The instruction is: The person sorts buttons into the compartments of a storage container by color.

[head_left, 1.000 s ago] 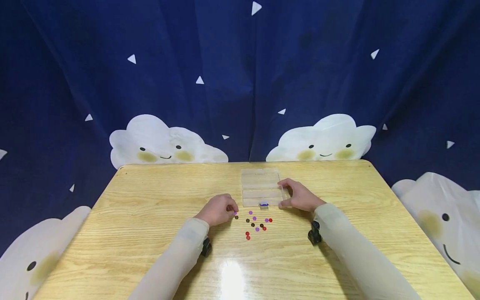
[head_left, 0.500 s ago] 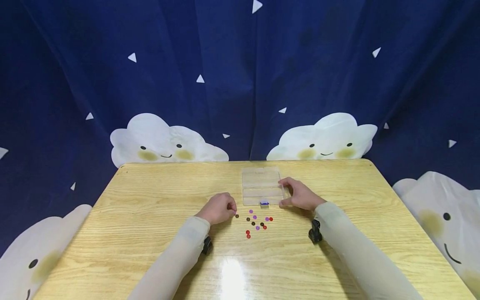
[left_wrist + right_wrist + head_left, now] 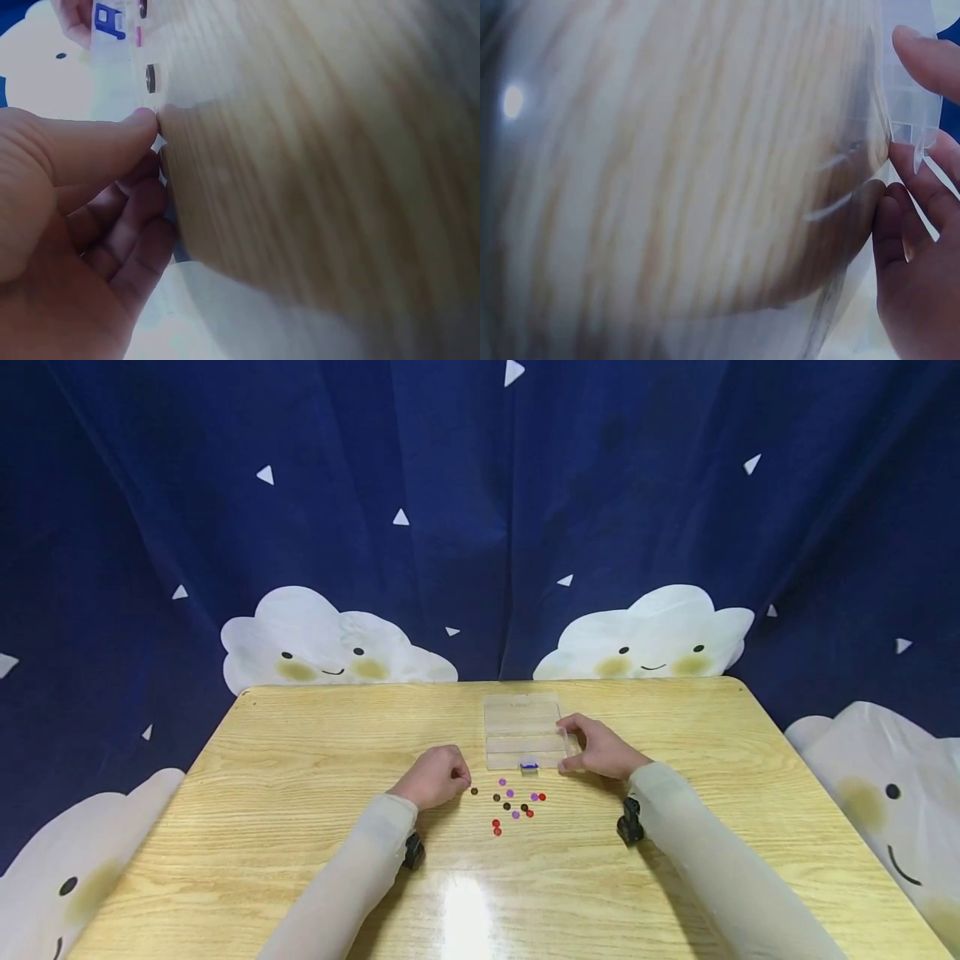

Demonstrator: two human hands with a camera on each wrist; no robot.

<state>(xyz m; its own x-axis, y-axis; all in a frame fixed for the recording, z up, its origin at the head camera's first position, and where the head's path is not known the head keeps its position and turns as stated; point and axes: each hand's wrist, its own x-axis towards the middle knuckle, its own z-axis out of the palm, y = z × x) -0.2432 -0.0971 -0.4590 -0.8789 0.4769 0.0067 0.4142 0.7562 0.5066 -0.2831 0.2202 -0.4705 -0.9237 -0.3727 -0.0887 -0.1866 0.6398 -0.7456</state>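
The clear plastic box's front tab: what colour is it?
The tab is blue, clearest in the left wrist view.

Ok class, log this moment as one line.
left hand: beside dark-brown round disc, grip unclear; right hand: holds clear rectangular plastic box

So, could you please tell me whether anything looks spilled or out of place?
Only the discs might: they lie loosely scattered on the table, in front of the box, as if spilled, though that may be deliberate. Nothing looks plainly damaged.
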